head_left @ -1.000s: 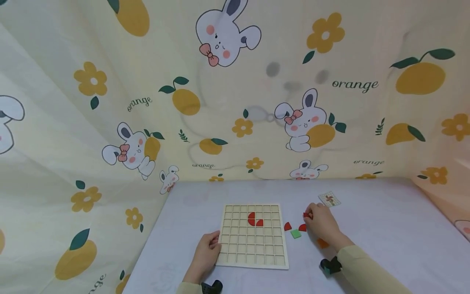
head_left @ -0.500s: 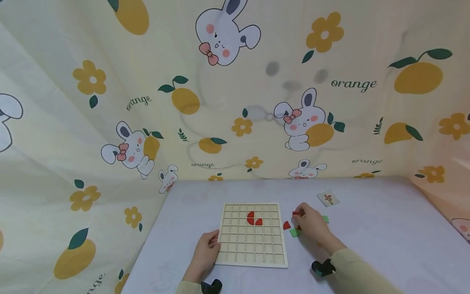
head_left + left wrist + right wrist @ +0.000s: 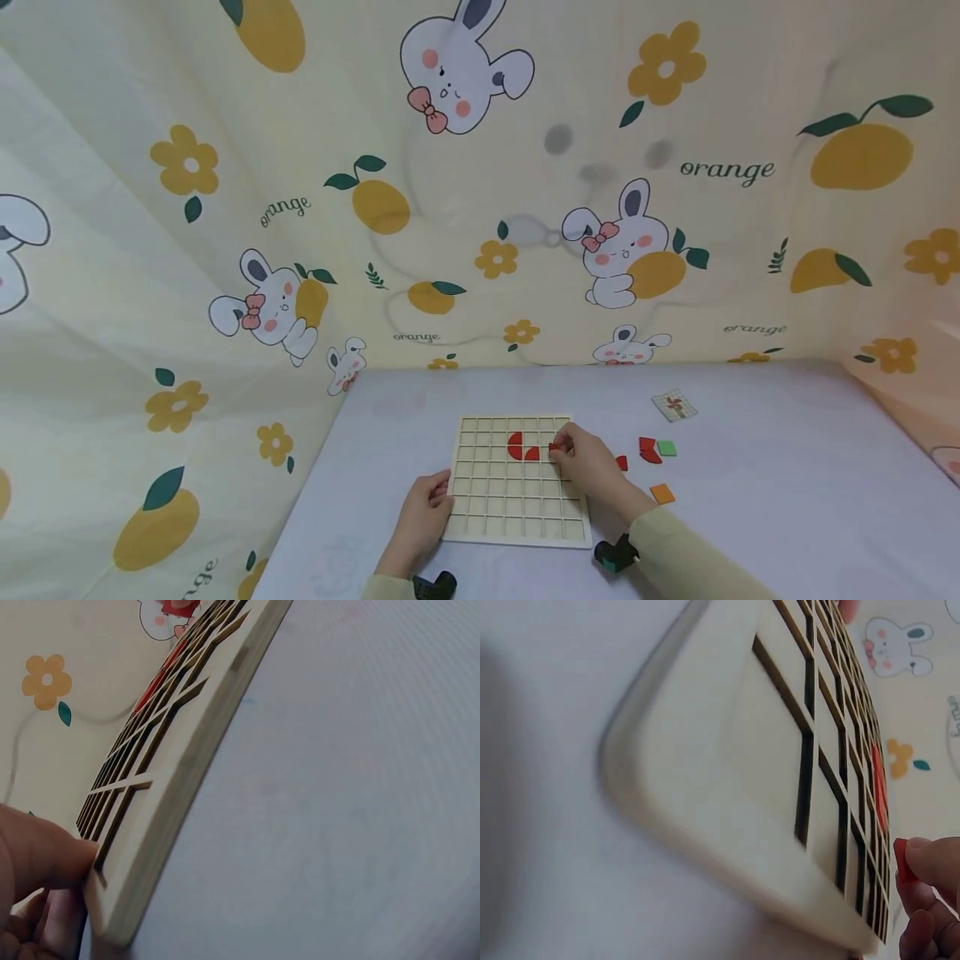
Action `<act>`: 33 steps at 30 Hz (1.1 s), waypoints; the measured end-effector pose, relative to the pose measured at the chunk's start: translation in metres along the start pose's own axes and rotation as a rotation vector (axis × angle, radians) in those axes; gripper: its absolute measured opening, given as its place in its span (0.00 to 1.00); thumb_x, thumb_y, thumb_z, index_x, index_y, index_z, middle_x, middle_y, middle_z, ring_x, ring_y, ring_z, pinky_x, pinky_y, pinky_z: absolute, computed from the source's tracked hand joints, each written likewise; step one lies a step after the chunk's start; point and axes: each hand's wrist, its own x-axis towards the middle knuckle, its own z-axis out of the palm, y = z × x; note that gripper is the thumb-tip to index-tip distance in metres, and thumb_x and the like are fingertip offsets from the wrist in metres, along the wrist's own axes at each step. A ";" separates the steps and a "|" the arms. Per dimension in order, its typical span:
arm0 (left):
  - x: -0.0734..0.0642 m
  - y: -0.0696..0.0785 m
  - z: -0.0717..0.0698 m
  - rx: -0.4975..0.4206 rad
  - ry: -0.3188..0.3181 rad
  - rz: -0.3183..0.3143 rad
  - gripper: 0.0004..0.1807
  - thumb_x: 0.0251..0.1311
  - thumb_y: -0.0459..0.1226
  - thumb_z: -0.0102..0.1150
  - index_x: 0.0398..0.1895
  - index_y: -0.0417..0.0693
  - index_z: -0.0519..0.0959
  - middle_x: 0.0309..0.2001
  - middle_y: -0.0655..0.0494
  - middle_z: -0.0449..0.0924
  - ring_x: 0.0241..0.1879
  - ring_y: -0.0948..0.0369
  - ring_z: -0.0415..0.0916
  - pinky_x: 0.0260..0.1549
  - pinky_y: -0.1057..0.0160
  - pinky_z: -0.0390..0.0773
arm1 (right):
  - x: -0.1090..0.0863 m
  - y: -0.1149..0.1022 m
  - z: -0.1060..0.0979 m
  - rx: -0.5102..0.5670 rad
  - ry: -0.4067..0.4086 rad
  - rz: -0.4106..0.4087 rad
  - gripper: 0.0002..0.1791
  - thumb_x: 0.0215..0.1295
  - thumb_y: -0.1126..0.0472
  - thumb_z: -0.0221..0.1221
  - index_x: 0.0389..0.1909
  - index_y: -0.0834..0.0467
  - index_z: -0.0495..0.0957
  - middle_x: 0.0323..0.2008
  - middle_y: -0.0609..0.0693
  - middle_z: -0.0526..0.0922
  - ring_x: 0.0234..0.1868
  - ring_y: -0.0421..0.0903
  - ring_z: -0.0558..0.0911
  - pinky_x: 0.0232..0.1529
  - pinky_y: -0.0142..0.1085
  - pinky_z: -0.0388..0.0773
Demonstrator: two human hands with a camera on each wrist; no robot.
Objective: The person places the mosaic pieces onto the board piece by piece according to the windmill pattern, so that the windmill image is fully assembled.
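Note:
A pale wooden grid board (image 3: 504,490) lies on the white table. Its upper part holds red pieces (image 3: 515,447), which form a half-circle, and a red quarter-circle piece (image 3: 532,454) beside them. At the board's left edge, my left hand (image 3: 424,510) grips the frame; the left wrist view shows the thumb (image 3: 71,859) on the frame and the fingers curled lower down. My right hand (image 3: 588,462) pinches a small red piece (image 3: 903,859) between thumb and finger, over the upper right cells of the board.
Right of the board lie red pieces (image 3: 648,450), a green square (image 3: 667,448) and an orange square (image 3: 662,493). Another red piece (image 3: 622,462) shows beside the right hand. A pattern card (image 3: 674,406) lies farther back, before a printed curtain (image 3: 465,275).
Carrying the red piece, my right hand has moved left from the loose pieces to above the board. More of the loose pieces now show. My left hand has stayed at the board's edge.

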 end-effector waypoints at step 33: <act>0.002 -0.003 -0.002 0.011 -0.022 0.045 0.24 0.58 0.25 0.56 0.60 0.34 0.73 0.44 0.51 0.72 0.44 0.59 0.71 0.44 0.63 0.76 | -0.001 -0.006 0.017 -0.190 0.057 -0.116 0.05 0.60 0.60 0.66 0.32 0.56 0.79 0.29 0.46 0.74 0.30 0.43 0.72 0.34 0.37 0.76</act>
